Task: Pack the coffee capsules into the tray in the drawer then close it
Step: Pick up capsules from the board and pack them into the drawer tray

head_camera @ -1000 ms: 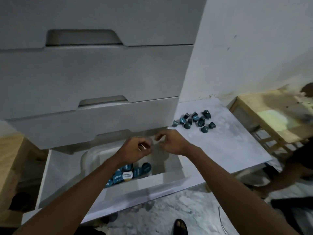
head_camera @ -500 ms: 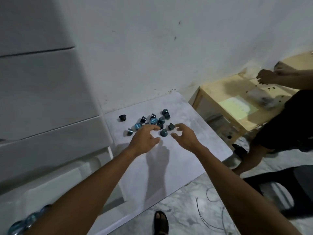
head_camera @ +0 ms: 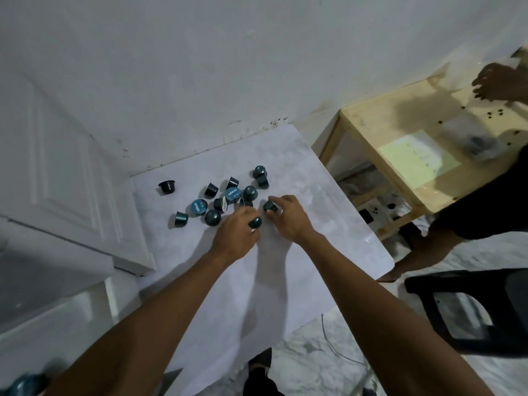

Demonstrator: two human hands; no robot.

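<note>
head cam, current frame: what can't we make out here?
- Drawer tray: cut off by the bottom-left edge; how full it is can't be told.
- Capsules under the left hand and right hand: fingers hide how many each holds.
- Lid print on the blue-topped capsule: too small to read.
- Small dark bits on the wooden table: blurred, unidentifiable.

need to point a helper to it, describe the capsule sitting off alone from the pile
On the white marble-look tabletop by the white drawer unit, dark teal coffee capsules lie clustered. The lone dark capsule lies apart, nearest the back left corner, clear of both hands.
</note>
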